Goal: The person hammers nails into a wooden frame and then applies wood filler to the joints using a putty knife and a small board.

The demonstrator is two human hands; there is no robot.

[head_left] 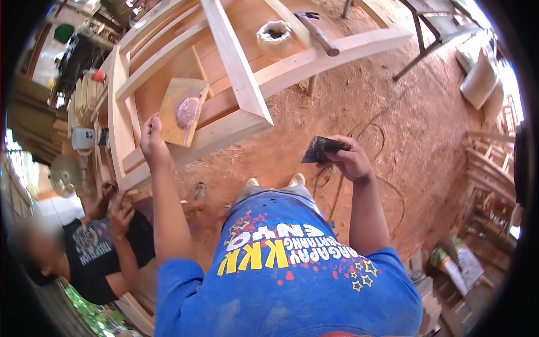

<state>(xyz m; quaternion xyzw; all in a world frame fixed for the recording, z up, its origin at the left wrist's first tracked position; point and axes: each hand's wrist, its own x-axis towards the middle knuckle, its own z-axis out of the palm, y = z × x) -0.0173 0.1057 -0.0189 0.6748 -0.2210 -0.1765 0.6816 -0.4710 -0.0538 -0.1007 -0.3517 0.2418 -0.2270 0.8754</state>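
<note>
My left hand (154, 143) grips the lower left edge of a wooden board (174, 115), over the near left part of a pale wooden frame (236, 67). A pinkish lump of paste (187, 112) lies on the board's face. To the right, away from the frame, my right hand (351, 159) is closed round a dark flat scraper (318, 150), whose blade points left over the dirt floor. The scraper and the board are well apart.
A hammer (318, 35) and a pale round container (274, 38) are at the frame's far side. Another person (101, 247) in a dark shirt sits at the lower left. A cable (401, 202) curls on the floor. Sacks (480, 81) lie at the right.
</note>
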